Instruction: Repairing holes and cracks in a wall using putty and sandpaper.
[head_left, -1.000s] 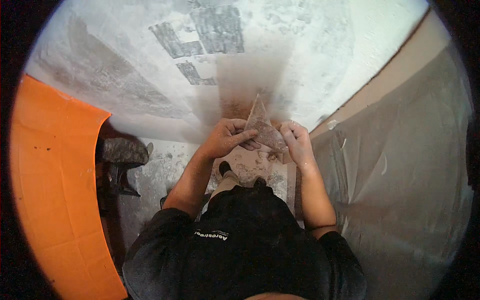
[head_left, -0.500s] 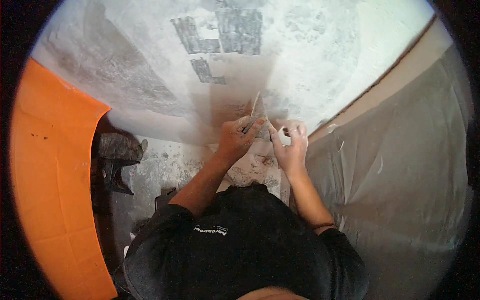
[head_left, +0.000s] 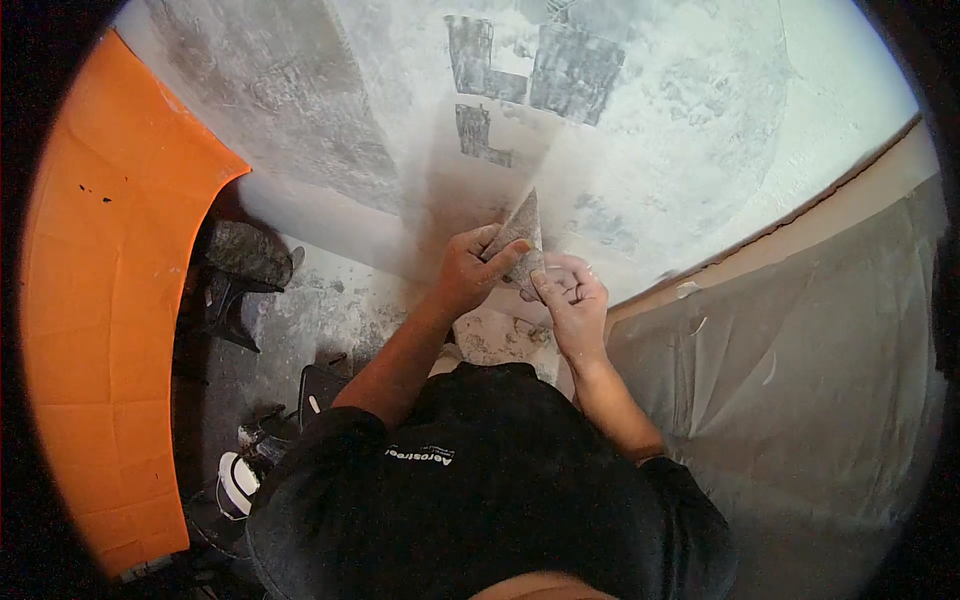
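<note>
The sheet point(head_left: 520, 240) pinched between the left hand point(head_left: 468, 272) and right hand point(head_left: 572, 300) looks like rough, matt sandpaper, grey and gritty; the wall point(head_left: 660, 130) just beyond the hands is chalky, matt plaster, patchy with darker grey squares; right of the hands lies creased, slightly glossy plastic sheeting point(head_left: 800, 380); far left stands a smooth matt orange panel point(head_left: 100, 330).

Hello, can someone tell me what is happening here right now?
A person in a black shirt stands close to a patchy grey-white wall. The left hand and the right hand together hold a dusty, folded triangular sheet, perhaps sandpaper, near the wall's lower part. An orange panel stands to the left, and grey plastic sheeting covers the right side.
</note>
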